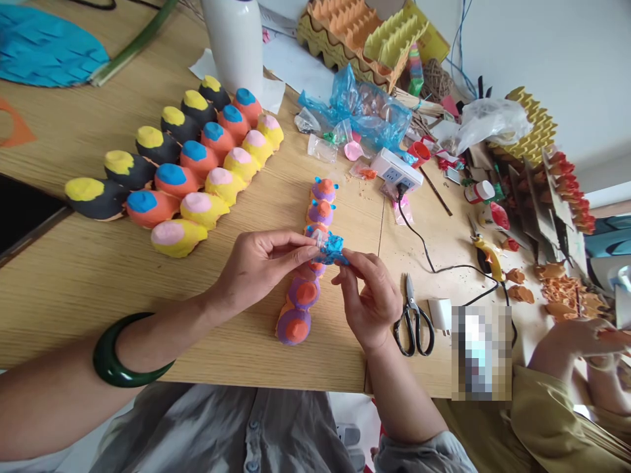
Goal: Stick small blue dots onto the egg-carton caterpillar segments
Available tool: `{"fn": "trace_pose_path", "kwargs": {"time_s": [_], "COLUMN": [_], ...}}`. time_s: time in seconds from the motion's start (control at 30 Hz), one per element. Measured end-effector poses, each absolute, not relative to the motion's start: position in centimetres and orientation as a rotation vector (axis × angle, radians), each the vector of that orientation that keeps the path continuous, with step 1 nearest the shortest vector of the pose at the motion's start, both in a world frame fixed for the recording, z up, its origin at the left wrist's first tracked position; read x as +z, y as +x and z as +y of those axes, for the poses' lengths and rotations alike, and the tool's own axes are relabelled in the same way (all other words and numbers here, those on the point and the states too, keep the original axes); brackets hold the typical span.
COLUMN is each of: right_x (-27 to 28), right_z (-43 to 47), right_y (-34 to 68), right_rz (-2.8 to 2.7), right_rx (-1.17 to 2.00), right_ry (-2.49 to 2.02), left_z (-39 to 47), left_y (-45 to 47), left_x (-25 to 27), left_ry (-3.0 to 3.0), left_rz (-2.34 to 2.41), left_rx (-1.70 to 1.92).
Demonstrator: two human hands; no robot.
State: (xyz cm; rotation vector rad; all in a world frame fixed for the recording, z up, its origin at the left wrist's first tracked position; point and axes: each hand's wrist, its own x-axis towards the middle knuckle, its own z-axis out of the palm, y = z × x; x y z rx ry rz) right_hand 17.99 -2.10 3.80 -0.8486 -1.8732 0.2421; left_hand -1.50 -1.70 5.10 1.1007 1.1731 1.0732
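Between my hands is a small blue lump of modelling clay [332, 246] with clear plastic about its left end. My left hand [263, 259] pinches the plastic end, thumb against fingers. With thumb and forefinger my right hand [372, 289] grips the clay's right edge. Just beneath lies a strip of purple egg-carton cups [303, 292] with orange tops. Small blue bits stick out from the sides of its far cups; my fingers and the clay hide part of its middle. To the left stand black, orange and yellow painted rows of cups [180, 171] with coloured tops.
Scissors [411, 322] and a white plug adapter [440, 314] lie right of my right hand. A power strip [397, 172] trails a black cord. Behind are a blue plastic bag [377, 112], egg trays [340, 39] and a white vase [235, 46]. A co-worker's hands [574, 348] are at far right.
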Motion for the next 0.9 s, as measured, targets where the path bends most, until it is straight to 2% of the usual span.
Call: {"fn": "trace_pose_path", "kwargs": {"time_s": [0.17,0.9], "right_x": [3.72,3.42], "right_z": [-2.0,-1.77], "right_y": [17.64,17.77], "right_rz": [-1.957,-1.776], "right_rx": [0.185,0.229], "right_ry": [-0.928,-0.957], "left_z": [-2.08,-2.41], "left_y": [-1.51,-1.23], "left_x": [4.99,5.55], "left_ry": [1.273,1.091], "left_rz": [1.198,1.077], "left_rx": [1.067,1.004]}}
